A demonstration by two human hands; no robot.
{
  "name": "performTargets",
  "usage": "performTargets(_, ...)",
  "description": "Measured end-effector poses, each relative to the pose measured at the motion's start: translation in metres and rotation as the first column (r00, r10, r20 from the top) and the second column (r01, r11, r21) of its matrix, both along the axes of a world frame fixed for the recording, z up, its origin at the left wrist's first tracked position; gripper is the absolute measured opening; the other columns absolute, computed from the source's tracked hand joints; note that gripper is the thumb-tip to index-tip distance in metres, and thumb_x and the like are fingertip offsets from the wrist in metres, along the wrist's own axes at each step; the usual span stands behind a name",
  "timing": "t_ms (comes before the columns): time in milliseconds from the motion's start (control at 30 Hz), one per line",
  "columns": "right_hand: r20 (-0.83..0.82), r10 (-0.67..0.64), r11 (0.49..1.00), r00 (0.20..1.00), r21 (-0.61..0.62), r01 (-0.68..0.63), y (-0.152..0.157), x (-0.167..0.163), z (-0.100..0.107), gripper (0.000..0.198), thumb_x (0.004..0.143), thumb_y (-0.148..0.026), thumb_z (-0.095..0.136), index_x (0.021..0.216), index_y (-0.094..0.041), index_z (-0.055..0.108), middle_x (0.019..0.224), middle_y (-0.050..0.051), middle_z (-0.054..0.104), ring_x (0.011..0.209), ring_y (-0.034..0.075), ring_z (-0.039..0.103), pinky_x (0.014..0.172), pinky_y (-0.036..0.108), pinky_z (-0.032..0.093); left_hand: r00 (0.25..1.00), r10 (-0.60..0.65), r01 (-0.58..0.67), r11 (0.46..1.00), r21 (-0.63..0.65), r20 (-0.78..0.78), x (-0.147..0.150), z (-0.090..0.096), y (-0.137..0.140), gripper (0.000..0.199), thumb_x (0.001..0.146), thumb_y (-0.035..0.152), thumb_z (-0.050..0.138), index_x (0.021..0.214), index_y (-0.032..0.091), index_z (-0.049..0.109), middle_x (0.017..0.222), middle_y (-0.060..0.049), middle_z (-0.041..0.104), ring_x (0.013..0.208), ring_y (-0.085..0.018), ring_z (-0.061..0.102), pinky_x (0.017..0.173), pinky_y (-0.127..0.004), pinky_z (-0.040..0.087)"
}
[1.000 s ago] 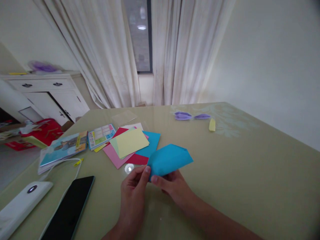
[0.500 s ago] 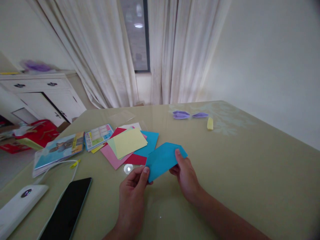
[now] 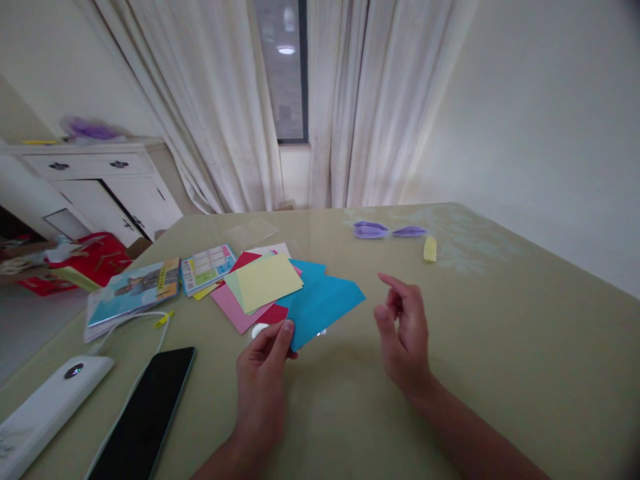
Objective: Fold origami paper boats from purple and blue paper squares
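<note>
In our left hand [image 3: 263, 380] we are pinching the blue paper [image 3: 325, 308] by its near end, above the tabletop [image 3: 500, 313]. Its long axis is running away and rightward, its tip pointing toward our right hand [image 3: 409, 340], which is holding nothing, thumb and forefinger parted, just apart from that tip. The left hand is clearly nearer. Off the left edge is sitting a red bag [image 3: 107, 250]; we aren't making out its contents.
</note>
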State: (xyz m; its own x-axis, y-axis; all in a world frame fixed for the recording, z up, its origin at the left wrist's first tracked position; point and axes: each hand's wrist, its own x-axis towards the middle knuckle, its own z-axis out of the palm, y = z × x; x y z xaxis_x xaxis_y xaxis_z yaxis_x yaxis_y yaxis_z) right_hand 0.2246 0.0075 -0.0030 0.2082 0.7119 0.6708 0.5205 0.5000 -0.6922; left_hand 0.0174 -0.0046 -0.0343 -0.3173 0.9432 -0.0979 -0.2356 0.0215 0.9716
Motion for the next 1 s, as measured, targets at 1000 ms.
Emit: performTargets(1000, 0.696, 0.621, 0.782, 0.360, -0.519, -0.345, 0.001, 0.024, 0.001, 0.010, 0.095, -0.014, 0.072, 0.101, -0.023, 0.074, 0.100, 0.005, 0.076, 0.095, 0.023, 0.068, 0.087, 0.035, 0.049, 0.158, -0.174, 0.819, 0.573, 0.030, -0.972, -0.030, -0.001, 0.024, 0.044, 0.091, 0.002, 0.058, 0.120, 0.028, 0.079, 0.140, -0.008, 0.075, 0.128, -0.031, 0.069, 0.109, -0.051, 0.053)
